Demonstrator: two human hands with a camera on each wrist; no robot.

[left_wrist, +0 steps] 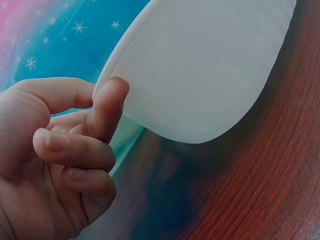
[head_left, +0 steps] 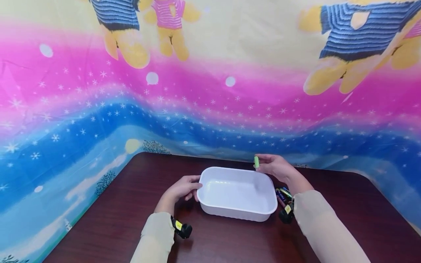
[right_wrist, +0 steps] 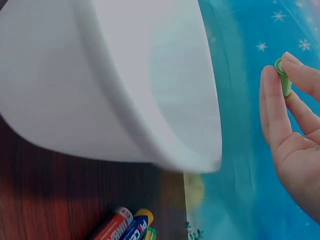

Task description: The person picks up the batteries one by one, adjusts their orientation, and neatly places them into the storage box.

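A white plastic basin (head_left: pixel 236 193) stands on the dark wooden table, its inside bare in the head view. My left hand (head_left: pixel 184 188) pinches the basin's left rim between thumb and fingers; the left wrist view shows the fingers curled at the rim of the basin (left_wrist: pixel 200 75). Above the basin's far right corner, my right hand (head_left: pixel 274 166) holds a small green battery (head_left: pixel 256 162) between thumb and fingertips. In the right wrist view the green battery (right_wrist: pixel 283 77) shows one end toward the camera. Several more batteries (head_left: pixel 283 195) lie beside the basin's right side, under my right forearm.
The table (head_left: pixel 108 226) has rounded far corners and meets a printed cloth backdrop (head_left: pixel 197 91) with bears and snowflakes. Red and blue batteries (right_wrist: pixel 137 227) lie close to the basin in the right wrist view. A black camera (head_left: pixel 184 231) sits on my left wrist.
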